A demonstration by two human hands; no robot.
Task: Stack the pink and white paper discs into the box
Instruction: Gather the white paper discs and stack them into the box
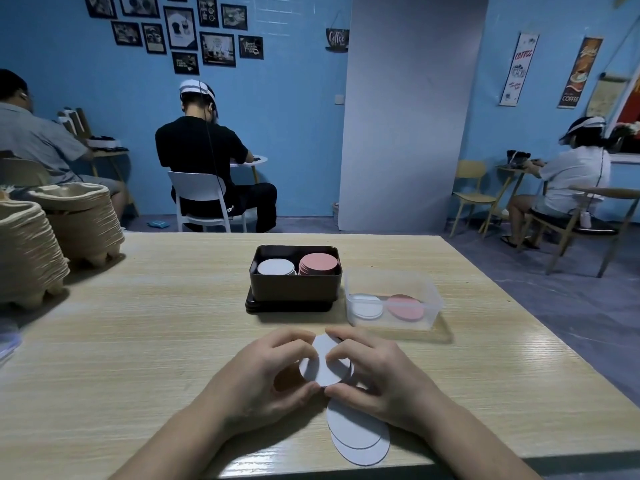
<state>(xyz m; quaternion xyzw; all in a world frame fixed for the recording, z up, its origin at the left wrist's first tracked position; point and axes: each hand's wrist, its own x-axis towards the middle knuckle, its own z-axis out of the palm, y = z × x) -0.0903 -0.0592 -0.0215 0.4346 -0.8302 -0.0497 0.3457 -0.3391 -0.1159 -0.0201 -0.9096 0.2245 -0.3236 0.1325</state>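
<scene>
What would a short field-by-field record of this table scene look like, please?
hands: left hand and right hand both pinch the held white discs
loose white discs: two, overlapping, at the near edge of the table, partly under the right hand
dark box: white stack on the left, pink stack on the right
clear tub: right of the dark box, holding a low white pile and a low pink pile
table's left: pulp trays, stacked
</scene>
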